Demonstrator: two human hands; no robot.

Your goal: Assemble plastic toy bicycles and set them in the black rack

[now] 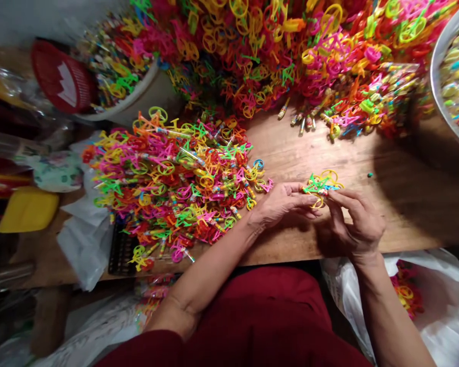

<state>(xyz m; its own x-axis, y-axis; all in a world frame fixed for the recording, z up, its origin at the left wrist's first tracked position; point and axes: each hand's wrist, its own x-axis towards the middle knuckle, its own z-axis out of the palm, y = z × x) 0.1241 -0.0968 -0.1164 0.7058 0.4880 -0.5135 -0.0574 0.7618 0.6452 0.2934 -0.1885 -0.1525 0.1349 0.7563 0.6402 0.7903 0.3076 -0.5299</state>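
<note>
Over the wooden table, a small plastic toy bicycle [316,183] with a green frame and yellow wheels is held between both hands. My left hand [281,204] has its fingers closed on the toy's left side. From the right, my right hand [355,221] pinches at the toy's other end, near a small blue and white part whose kind I cannot make out. Left of my hands lies a heap of finished-looking toys [183,178], bright plastic pieces with candy-filled tubes. Loose colourful plastic pieces [245,46] are piled high along the back.
A metal-rimmed bowl of colourful candies [457,81] stands at the right. Back left are a white tub [147,94] of filled tubes and a red basket [67,76]. A yellow scoop-like piece [28,209] lies at left; a white plastic bag [443,306] hangs below the table edge.
</note>
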